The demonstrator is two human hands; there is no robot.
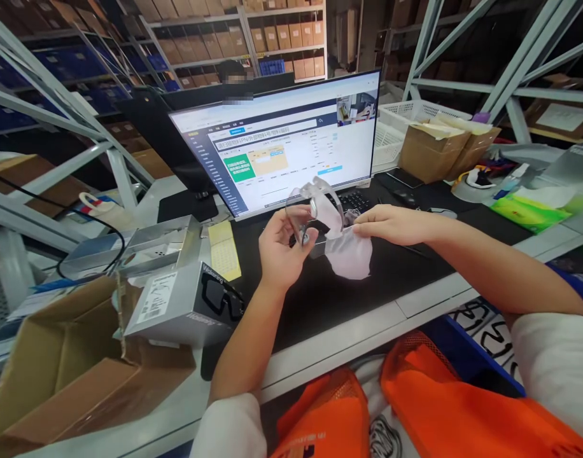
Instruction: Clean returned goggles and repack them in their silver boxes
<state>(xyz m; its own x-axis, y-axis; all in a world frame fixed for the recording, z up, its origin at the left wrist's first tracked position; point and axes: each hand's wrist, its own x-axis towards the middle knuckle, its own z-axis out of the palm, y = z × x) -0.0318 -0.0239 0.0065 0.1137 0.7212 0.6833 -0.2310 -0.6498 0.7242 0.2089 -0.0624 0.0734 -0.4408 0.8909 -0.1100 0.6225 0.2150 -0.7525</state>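
My left hand (279, 248) grips a pair of clear safety goggles (315, 203) by one side, held above the black desk mat (368, 280). My right hand (391, 224) pinches a thin white plastic bag (351, 254) that hangs under the goggles. Both hands are raised in front of the monitor (282, 140). A grey goggles box (186, 305) with a goggles picture on its side rests on an open cardboard carton (67, 375) to my left.
A keyboard (353, 200) lies under the monitor. Yellow label sheets (223, 248) lie left of the mat. Cardboard boxes (435, 149), a white basket (396, 127) and a green packet (530, 210) stand at the right. A person sits behind the monitor. Shelving surrounds the bench.
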